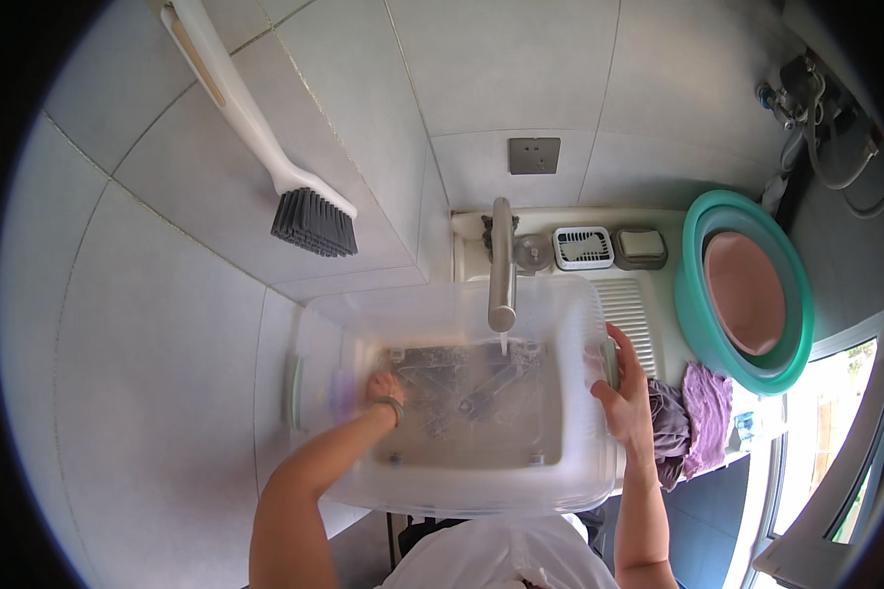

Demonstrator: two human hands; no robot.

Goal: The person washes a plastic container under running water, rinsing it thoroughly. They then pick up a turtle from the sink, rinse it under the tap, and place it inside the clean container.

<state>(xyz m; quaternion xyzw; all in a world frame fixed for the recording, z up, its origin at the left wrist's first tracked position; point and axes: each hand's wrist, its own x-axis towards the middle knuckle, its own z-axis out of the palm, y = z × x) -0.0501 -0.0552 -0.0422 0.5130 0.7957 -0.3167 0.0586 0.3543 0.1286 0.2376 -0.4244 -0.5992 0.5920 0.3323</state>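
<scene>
A large translucent plastic storage box (471, 489) rests over the sink, its inside facing up. Water runs from a brushed metal faucet (502, 265) into it and spreads over its bottom. My right hand (626, 390) grips the box's right end by the green handle latch (611, 364), thumb on the rim. Inside the box, at the left of its bottom, is my left hand (387, 389), a band around the wrist; its fingers are partly blurred, and whether they hold anything cannot be told. Another green latch (293, 390) is on the box's left end.
A white-handled brush (313, 221) hangs on the left wall. Behind the sink are a white soap dish (583, 248) and a bar of soap (642, 244). Nested green and pink basins (744, 294) lean at the right, near purple cloths (707, 420). A window stands at far right.
</scene>
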